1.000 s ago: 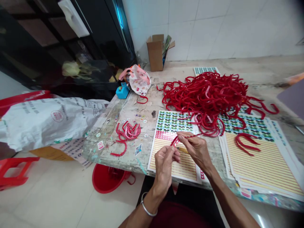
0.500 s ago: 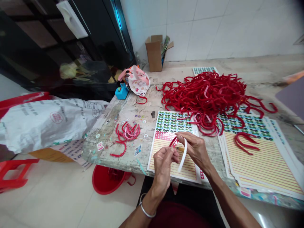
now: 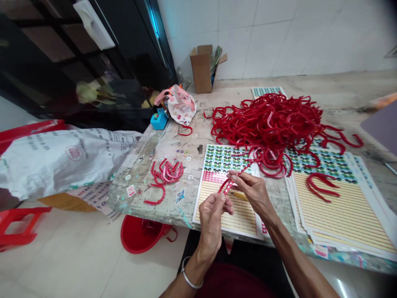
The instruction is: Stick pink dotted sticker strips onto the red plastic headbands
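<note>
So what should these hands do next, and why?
Probably slide the right hand along the red plastic band, pressing its pink-and-white patterned part flat. The left hand is pinching the band's lower end, which steadies it, and the right hand is already at the patterned part, with the band's upper length running on past it.

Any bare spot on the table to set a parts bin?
Best patch: bare worktop along the wall, right of the back sticker sheet and behind the red strip pile. Smaller patch: between the small blue box and the pile. Crowded: around the left hand and right hand working a red strip, and the loose stickers.
</note>
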`<state>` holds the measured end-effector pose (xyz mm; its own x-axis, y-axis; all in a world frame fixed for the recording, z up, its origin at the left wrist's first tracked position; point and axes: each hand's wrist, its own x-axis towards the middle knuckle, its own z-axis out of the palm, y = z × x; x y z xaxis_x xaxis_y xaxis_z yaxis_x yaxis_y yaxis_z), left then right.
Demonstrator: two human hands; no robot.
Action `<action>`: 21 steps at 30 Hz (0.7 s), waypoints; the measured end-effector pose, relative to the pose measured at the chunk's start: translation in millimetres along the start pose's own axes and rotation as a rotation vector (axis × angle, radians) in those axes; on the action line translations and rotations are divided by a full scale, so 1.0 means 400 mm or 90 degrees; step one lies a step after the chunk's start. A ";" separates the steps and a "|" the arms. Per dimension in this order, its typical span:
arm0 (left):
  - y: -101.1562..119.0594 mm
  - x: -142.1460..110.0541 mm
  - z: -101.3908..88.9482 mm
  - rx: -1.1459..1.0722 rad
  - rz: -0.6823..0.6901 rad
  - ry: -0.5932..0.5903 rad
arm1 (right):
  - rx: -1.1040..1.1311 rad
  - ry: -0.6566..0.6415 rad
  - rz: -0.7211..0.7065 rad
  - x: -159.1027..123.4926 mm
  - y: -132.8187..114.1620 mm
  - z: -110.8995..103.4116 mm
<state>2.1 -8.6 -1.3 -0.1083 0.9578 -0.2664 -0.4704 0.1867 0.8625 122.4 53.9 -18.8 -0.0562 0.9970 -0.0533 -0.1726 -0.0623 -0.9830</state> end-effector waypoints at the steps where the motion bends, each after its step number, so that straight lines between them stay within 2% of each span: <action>1: 0.001 -0.001 -0.002 0.002 -0.002 -0.002 | 0.005 0.000 0.004 0.001 -0.002 -0.001; 8: 0.009 0.001 -0.022 0.065 -0.047 -0.110 | -0.039 -0.009 -0.036 -0.007 -0.016 -0.006; 14: 0.042 0.018 -0.020 0.148 -0.013 -0.176 | -0.158 -0.009 -0.118 -0.037 -0.032 0.005; 18: 0.062 0.028 -0.018 0.127 -0.063 -0.230 | -0.214 -0.032 -0.168 -0.056 -0.038 0.006; 21: 0.059 0.026 -0.019 0.094 -0.102 -0.231 | -0.223 -0.036 -0.179 -0.056 -0.038 -0.002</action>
<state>-16.8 4.2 13.1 0.2843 0.9238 -0.2564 -0.3228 0.3441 0.8817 126.9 32.6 -2.8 -0.1103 0.9684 0.2238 0.1536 0.2391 -0.9588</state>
